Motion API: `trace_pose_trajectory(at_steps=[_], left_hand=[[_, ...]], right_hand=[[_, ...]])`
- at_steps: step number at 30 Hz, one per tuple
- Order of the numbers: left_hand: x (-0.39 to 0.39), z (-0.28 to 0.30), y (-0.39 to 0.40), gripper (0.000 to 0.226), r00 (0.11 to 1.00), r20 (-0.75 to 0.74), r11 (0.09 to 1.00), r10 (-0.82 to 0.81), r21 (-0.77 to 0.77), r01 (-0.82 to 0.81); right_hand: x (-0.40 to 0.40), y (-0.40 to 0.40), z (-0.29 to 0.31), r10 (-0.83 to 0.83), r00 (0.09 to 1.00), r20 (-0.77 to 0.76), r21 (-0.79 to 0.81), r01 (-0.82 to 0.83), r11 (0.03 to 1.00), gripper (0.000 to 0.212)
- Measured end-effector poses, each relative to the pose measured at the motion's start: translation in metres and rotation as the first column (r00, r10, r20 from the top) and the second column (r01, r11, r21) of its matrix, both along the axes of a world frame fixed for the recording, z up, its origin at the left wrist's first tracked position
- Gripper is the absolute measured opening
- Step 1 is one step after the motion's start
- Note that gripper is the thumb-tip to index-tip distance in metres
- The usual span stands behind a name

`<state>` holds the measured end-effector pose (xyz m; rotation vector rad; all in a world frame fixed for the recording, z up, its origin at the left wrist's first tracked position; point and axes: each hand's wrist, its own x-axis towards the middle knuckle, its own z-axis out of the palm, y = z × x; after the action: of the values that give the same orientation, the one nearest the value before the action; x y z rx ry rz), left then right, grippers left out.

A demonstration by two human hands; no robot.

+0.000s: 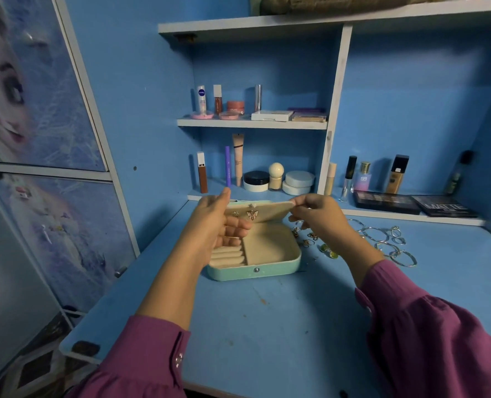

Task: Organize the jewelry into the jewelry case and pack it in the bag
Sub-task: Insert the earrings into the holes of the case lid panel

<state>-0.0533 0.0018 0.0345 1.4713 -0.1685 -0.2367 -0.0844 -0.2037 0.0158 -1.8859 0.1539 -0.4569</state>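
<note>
A mint-green jewelry case [254,271] sits open on the blue desk [267,326], just in front of the low shelf step, with a small metal snap stud showing on its front wall. Its cream lining is split into a row of ring rolls [227,255] on the left and a plain compartment [270,245] on the right. The lid [267,211] stands raised and tilted back, and a gold butterfly earring [251,214] is pinned to its inner face, with a smaller stud [235,214] just left of it. The right hand [319,218] pinches the lid's upper right corner between thumb and fingertips. The left hand [219,225] is held at the case's left side, palm turned inward, its fingers loosely curled over the ring rolls and its thumb pointing up; it grips nothing. Both arms wear purple sleeves [439,340]. Just right of the case, partly behind the right hand, lie small gold earrings [310,238] and a green pair [329,251] on the desk, and farther right a scatter of silver bangles and rings [388,239]. Behind them, on the step, lie two dark eyeshadow palettes [386,202], one marked MATTE. Bottles and tubes of make-up stand in the shelf bays behind, among them a foundation bottle [396,175], a black-lidded jar [256,180] and a Nivea stick [201,99] on the upper shelf. A printed cabinet door [37,96] fills the left side.
</note>
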Motion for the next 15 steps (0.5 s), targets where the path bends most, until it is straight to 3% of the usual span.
trace_pose_trajectory(at_steps=[6,10,15], left_hand=[[0.021,0.005,0.0,0.044,0.995,0.042,0.994,0.092,0.049,-0.094],[0.034,-0.008,0.005,0.04,0.97,0.091,0.971,0.228,0.06,-0.233],[0.046,-0.023,0.013,0.035,0.943,0.136,0.953,0.304,-0.044,-0.3]], right_hand=[[0.013,0.007,-0.004,-0.04,0.997,0.063,0.231,0.024,0.973,0.02],[0.018,0.009,-0.007,-0.073,0.993,0.088,0.258,0.048,0.965,0.021],[0.018,0.007,-0.008,-0.038,0.995,0.09,0.293,0.01,0.956,0.014]])
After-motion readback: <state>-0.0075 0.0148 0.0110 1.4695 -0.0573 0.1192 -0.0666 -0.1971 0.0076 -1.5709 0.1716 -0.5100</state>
